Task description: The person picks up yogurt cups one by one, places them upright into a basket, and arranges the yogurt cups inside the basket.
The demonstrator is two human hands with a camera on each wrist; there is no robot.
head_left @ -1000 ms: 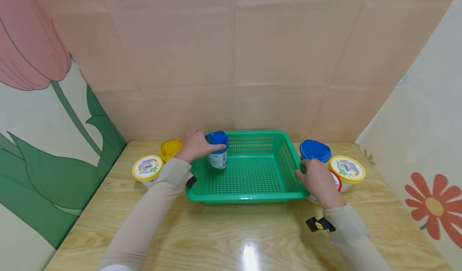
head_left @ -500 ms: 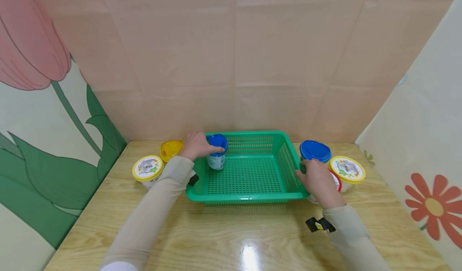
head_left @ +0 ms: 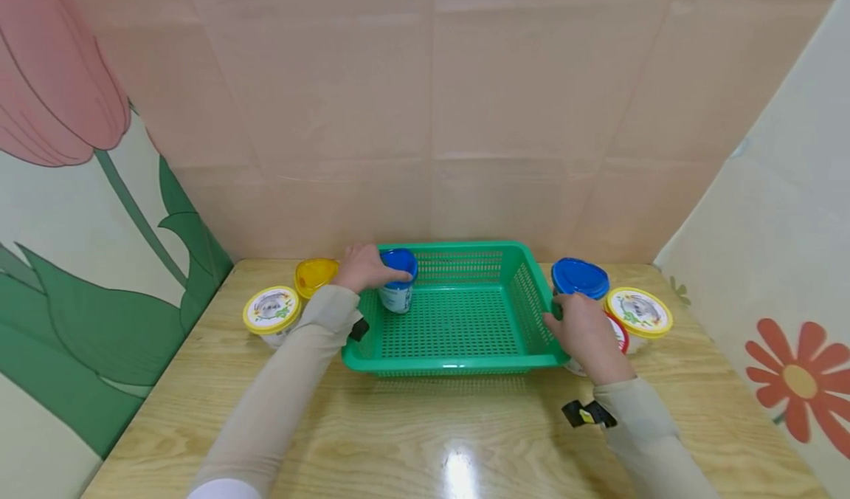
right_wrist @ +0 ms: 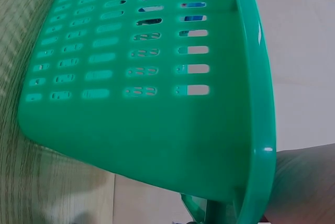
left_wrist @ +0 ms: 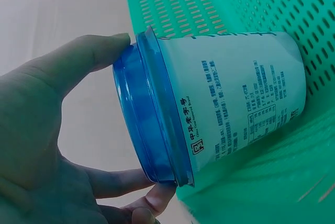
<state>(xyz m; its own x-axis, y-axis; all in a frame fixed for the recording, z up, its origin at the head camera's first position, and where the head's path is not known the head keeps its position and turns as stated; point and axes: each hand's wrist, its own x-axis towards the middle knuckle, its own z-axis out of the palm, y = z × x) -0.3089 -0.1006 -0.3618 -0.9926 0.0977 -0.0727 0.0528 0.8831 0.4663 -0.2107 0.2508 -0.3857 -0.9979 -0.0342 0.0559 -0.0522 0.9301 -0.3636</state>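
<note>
Now we are lowering the blue-lidded cup at the ten o'clock of the green basket, with our left hand pinching its lid between thumb and fingers. Over the last second the cup has been dropping slightly and drifting toward the basket's nine o'clock end, so we are judging the placing nearly complete, with the release not yet made. Its base is appearing to meet the basket's floor, though we are not seeing the contact clearly. Meanwhile our right hand is gripping the rim between three and four o'clock, and the basket is staying put. On the bench, a yellow-lidded tub is standing at nine o'clock, and another blue-lidded container is waiting between two and three.
</note>
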